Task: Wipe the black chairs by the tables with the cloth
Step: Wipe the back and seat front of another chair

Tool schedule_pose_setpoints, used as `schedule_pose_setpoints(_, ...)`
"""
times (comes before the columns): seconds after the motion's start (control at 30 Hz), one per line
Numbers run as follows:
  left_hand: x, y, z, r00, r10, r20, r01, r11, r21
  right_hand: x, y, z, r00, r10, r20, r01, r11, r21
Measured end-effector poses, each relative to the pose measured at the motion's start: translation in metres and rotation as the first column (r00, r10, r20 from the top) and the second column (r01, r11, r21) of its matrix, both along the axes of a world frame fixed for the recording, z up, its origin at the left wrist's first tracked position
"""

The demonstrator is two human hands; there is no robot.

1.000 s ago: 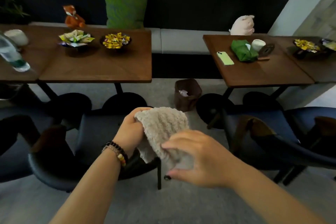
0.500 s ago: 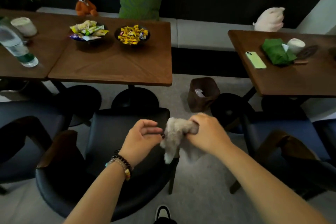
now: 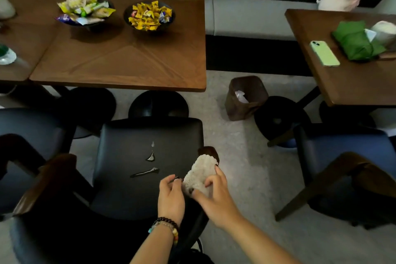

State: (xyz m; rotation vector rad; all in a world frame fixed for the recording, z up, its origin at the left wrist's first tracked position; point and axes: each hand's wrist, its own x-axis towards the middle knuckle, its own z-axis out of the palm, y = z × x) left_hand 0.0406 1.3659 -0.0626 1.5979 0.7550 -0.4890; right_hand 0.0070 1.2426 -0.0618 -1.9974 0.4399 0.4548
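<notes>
A: Your right hand (image 3: 216, 196) pinches the cloth (image 3: 200, 174), fingers closed on it, over the right edge of the black chair (image 3: 137, 169). Your left hand (image 3: 171, 196) is half-curled, fingertips touching the cloth.

B: Containers?

A: On the table (image 3: 120, 58), one bowl (image 3: 85, 14) holds mixed snack packets, the other bowl (image 3: 150, 16) yellow wrapped sweets. The bin (image 3: 246, 97) on the floor holds crumpled white paper.

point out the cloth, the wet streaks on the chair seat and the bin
cloth (image 3: 200, 172): head view, middle of the fuzzy bundle
wet streaks (image 3: 145, 172): head view, on the longest streak
bin (image 3: 255, 88): head view, its far wall
</notes>
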Motion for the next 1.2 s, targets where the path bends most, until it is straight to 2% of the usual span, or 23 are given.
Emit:
schedule_pose_setpoints(0.07, -0.002, 0.003, -0.005, 0.998, 0.053, -0.022, -0.053, 0.998, -0.025, 0.005, 0.001, 0.001, 0.999, -0.03, 0.029, 0.032, 0.996, -0.087)
schedule_pose_setpoints(0.17, -0.005, 0.008, -0.011, 0.995, 0.092, -0.026, -0.093, 0.994, -0.051, 0.01, 0.006, -0.012, 0.989, 0.084, 0.123, -0.045, 0.956, -0.289)
schedule_pose_setpoints(0.37, -0.01, 0.017, -0.022, 0.998, 0.067, 0.017, -0.064, 0.989, -0.13, 0.018, 0.006, -0.033, 0.986, 0.161, 0.052, -0.13, 0.916, -0.379)
schedule_pose_setpoints(0.57, -0.012, 0.019, -0.025, 0.991, -0.098, 0.094, 0.109, 0.986, -0.124, 0.039, -0.002, -0.043, 0.99, 0.134, 0.036, -0.112, 0.924, -0.367)
schedule_pose_setpoints(0.63, -0.012, 0.018, -0.029, 0.976, -0.19, 0.108, 0.197, 0.979, -0.06, 0.048, -0.003, -0.044, 0.986, 0.156, 0.056, -0.119, 0.903, -0.414)
schedule_pose_setpoints(0.7, -0.015, 0.016, -0.031, 0.938, -0.315, 0.145, 0.307, 0.949, 0.074, 0.055, -0.003, -0.046, 0.97, 0.225, 0.089, -0.155, 0.86, -0.486)
schedule_pose_setpoints(0.77, -0.018, 0.015, -0.031, 0.862, -0.475, 0.176, 0.428, 0.869, 0.249, 0.058, -0.003, -0.049, 0.932, 0.354, 0.081, -0.225, 0.737, -0.637)
schedule_pose_setpoints(0.8, -0.02, 0.014, -0.028, 0.816, -0.55, 0.177, 0.482, 0.817, 0.315, 0.057, -0.003, -0.05, 0.917, 0.384, 0.106, -0.223, 0.715, -0.663)
schedule_pose_setpoints(0.9, -0.026, 0.015, -0.022, 0.664, -0.734, 0.143, 0.611, 0.643, 0.461, 0.054, -0.007, -0.045, 0.923, 0.321, 0.211, -0.172, 0.836, -0.521)
schedule_pose_setpoints(1.03, -0.037, 0.018, -0.014, 0.431, -0.902, 0.029, 0.672, 0.342, 0.657, 0.051, -0.014, -0.04, 0.911, 0.272, 0.311, -0.14, 0.911, -0.387)
schedule_pose_setpoints(1.1, -0.045, 0.015, -0.01, 0.337, -0.941, -0.04, 0.629, 0.194, 0.752, 0.046, -0.015, -0.041, 0.899, 0.197, 0.391, -0.075, 0.95, -0.304)
schedule_pose_setpoints(1.2, -0.054, 0.007, -0.007, 0.257, -0.957, -0.134, 0.455, -0.003, 0.89, 0.041, -0.014, -0.045, 0.87, 0.147, 0.471, -0.038, 0.972, -0.234)
